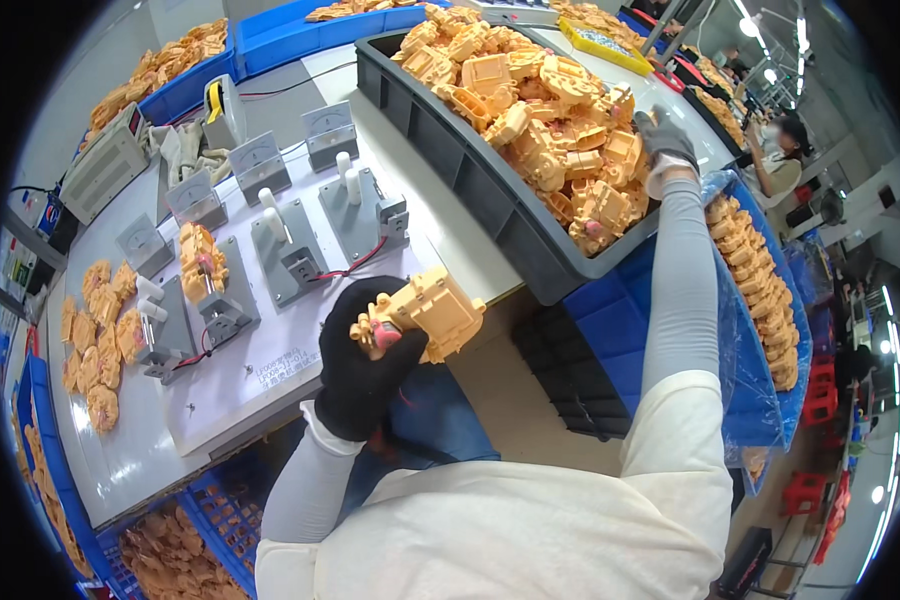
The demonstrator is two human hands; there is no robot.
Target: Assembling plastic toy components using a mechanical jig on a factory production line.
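Observation:
In my black-gloved left hand (362,355) is a pale orange plastic housing (436,312) with a pink-red part near my thumb. The hand is closed around its left end, in front of the test board (280,330). My right arm stretches far forward. Its grey-gloved right hand (667,140) is at the right rim of a dark grey bin (470,165), beside heaped orange housings (560,110). The fingers there look spread, with nothing visible in them. On the board, another orange housing (200,262) sits in one of several grey metal fixtures (290,250) with white posts.
Loose orange housings (98,335) lie on the table's left side. Several panel meters (258,165) stand behind the fixtures, near a beige instrument box (105,165). A plastic-lined blue crate (785,300) of housings stands at right. Farther back sits another person (775,160).

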